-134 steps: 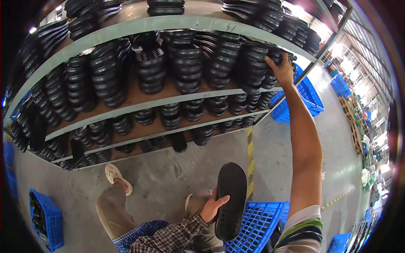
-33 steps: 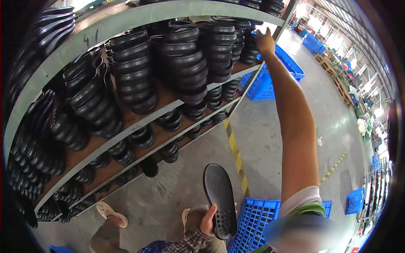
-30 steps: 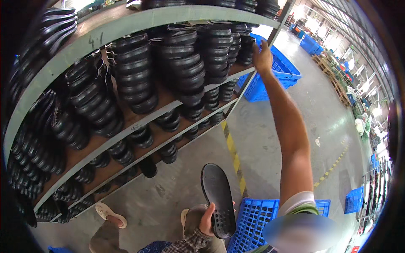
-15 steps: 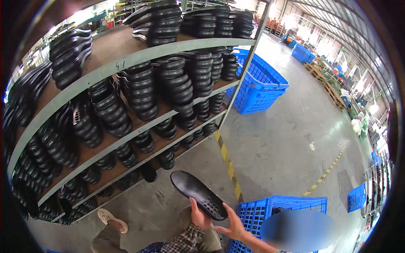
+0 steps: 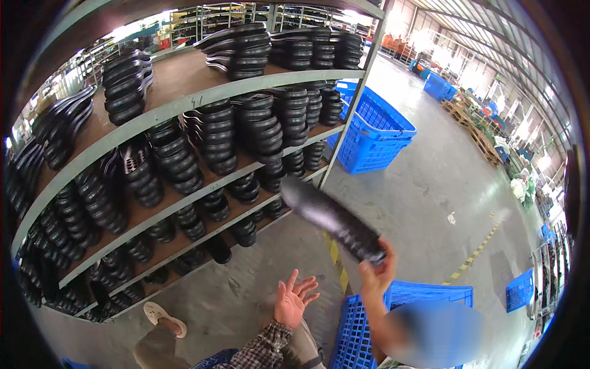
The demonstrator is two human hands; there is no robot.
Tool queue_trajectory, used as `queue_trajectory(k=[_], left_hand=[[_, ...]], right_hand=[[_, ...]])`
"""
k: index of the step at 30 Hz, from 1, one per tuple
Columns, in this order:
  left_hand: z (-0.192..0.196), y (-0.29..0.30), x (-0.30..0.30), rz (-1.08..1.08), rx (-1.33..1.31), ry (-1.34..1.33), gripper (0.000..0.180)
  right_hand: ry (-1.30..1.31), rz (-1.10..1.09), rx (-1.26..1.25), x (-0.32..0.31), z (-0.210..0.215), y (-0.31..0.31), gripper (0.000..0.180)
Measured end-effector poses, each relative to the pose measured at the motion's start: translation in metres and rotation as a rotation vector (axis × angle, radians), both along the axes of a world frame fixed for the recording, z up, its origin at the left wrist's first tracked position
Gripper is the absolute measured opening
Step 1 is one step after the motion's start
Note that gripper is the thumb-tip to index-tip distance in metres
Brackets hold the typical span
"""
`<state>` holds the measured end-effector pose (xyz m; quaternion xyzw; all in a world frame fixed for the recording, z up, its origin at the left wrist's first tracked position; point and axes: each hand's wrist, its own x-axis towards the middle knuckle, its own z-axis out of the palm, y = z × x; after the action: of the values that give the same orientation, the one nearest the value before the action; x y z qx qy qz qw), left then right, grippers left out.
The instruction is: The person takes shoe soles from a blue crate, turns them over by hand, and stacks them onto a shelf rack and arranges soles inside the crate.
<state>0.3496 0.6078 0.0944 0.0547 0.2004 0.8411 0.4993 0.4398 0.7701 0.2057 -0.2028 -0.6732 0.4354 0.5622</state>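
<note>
A long black shoe sole (image 5: pixel 335 222), blurred by motion, is raised in front of the rack. My right hand (image 5: pixel 377 275) grips its near end, where small holes faintly show. The far end of the sole points up and left, toward the stacked soles on the lower shelves. Below and left of it is my left hand (image 5: pixel 296 300), palm up, fingers spread, holding nothing. A plaid sleeve covers my left forearm.
A metal rack (image 5: pixel 178 109) with brown shelves bears many stacks of black soles (image 5: pixel 212 136). One blue crate (image 5: pixel 376 147) stands beyond its end post; another blue crate (image 5: pixel 353 329) sits by my right arm, partly behind a blurred patch. Yellow-black tape (image 5: pixel 476 255) marks the floor.
My left hand has let go of the sole and opened. My right hand now holds the sole alone and has lifted it up and to the right.
</note>
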Motion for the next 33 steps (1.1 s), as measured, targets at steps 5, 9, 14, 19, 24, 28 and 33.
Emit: queue_trajectory(k=[5,9,14,19,24,28,33], left_hand=[[0.0,-0.001,0.0,-0.001,-0.013,0.023,0.073],[-0.006,-0.001,0.0,0.013,0.011,-0.005,0.067],[-0.003,-0.005,-0.002,0.003,-0.008,0.006,0.067],[-0.006,-0.007,-0.004,0.008,0.004,0.016,0.066],[-0.005,-0.009,-0.002,-0.004,0.013,0.034,0.068],[-0.003,-0.009,-0.003,-0.002,0.016,0.04,0.066],[-0.005,-0.013,-0.004,0.011,0.025,0.042,0.066]], right_hand=[[0.155,0.027,0.021,-0.055,0.107,0.053,0.068],[0.208,0.063,0.041,-0.102,0.145,0.085,0.061],[0.34,0.076,0.087,-0.14,0.166,0.1,0.059],[0.32,0.085,0.026,-0.196,0.166,0.117,0.065],[0.209,0.043,0.088,-0.264,0.178,0.128,0.076],[0.227,-0.08,0.112,-0.287,0.176,0.138,0.075],[0.285,0.076,0.077,-0.296,0.133,0.137,0.075]])
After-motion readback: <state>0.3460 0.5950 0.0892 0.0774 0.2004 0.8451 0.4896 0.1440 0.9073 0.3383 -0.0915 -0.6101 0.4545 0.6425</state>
